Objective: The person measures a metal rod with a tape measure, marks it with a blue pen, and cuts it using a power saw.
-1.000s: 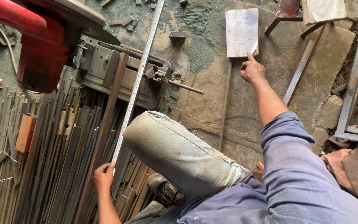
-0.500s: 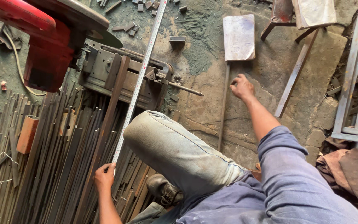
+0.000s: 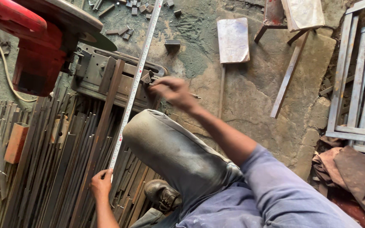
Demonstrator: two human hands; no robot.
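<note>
A long white measuring tape (image 3: 134,84) runs from the lower left up to the top edge, lying along a rusty flat metal bar (image 3: 102,126) that rests in the vise of a red cut-off saw (image 3: 34,46). My left hand (image 3: 101,185) pinches the near end of the tape against the bar. My right hand (image 3: 172,92) is blurred, fingers curled, at the vise handle (image 3: 146,78) beside the tape; whether it grips anything is unclear. My bent knee (image 3: 165,143) lies between the two hands.
Many thin metal rods and strips (image 3: 30,160) cover the floor at left. A flat grey slab (image 3: 233,40) lies on the floor at the top, with a loose bar (image 3: 288,80) to its right. Metal frames (image 3: 360,84) lean at right. My shoe (image 3: 162,195) rests on the rods.
My right hand has swung left from the floor by the grey slab to the saw's vise beside the tape. My left hand has stayed on the tape's near end.
</note>
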